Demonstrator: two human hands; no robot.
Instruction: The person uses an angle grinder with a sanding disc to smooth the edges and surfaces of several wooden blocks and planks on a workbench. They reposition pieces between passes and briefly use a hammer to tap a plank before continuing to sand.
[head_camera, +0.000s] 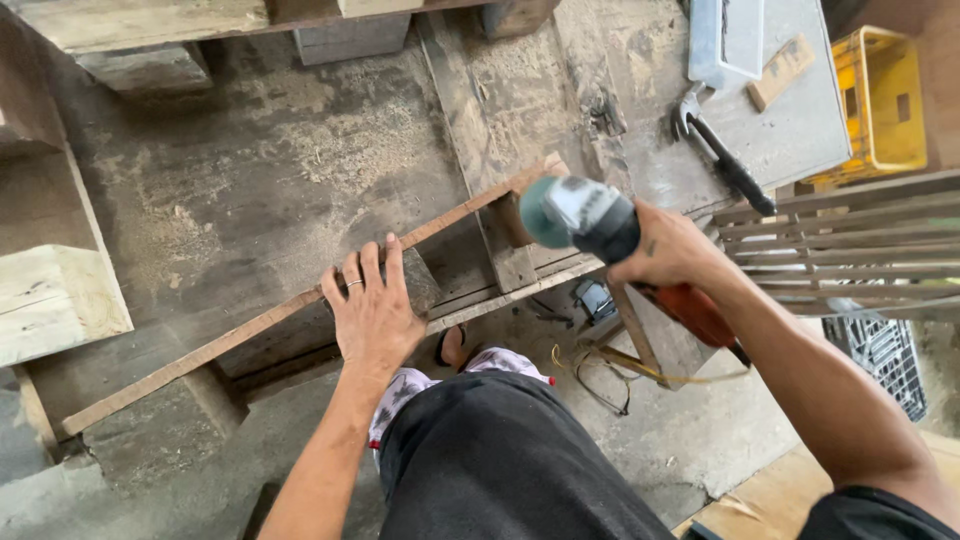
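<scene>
Left hand (375, 305) lies flat and open on the wooden strip (270, 322). Right hand (672, 250), at three o'clock, grips the angle grinder (590, 220).

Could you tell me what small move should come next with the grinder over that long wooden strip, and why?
Probably lower the grey-headed, orange-bodied angle grinder onto the upper end of the long thin wooden strip. The right hand holds the tool just above that end, seemingly not touching it, while the left hand presses flat on the strip's middle, steadying it well away from the disc.
</scene>
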